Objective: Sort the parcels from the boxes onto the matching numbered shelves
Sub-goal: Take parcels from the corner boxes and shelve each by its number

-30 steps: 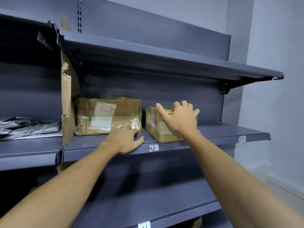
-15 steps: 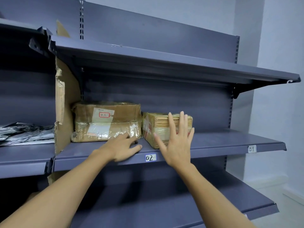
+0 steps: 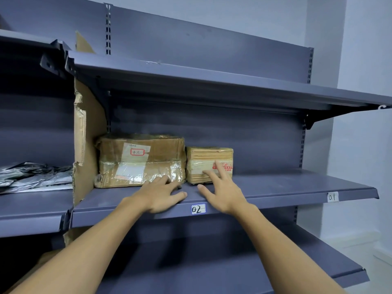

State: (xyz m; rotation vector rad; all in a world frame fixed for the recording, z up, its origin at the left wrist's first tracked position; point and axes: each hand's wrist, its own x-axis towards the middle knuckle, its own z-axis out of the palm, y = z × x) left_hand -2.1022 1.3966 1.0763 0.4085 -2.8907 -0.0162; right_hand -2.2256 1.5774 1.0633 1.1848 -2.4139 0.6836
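grey shelf [image 3: 275,187] tagged 02 bears a large parcel [image 3: 140,160] beside a small parcel [image 3: 209,160]; left hand [image 3: 159,196] rests flat there, right hand [image 3: 220,194] splayed, both empty.

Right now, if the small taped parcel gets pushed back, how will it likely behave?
The small taped parcel is boxy and sits flat, so it should slide, not roll. Glossy tape may be slippery; squared edges suggest stiffness.
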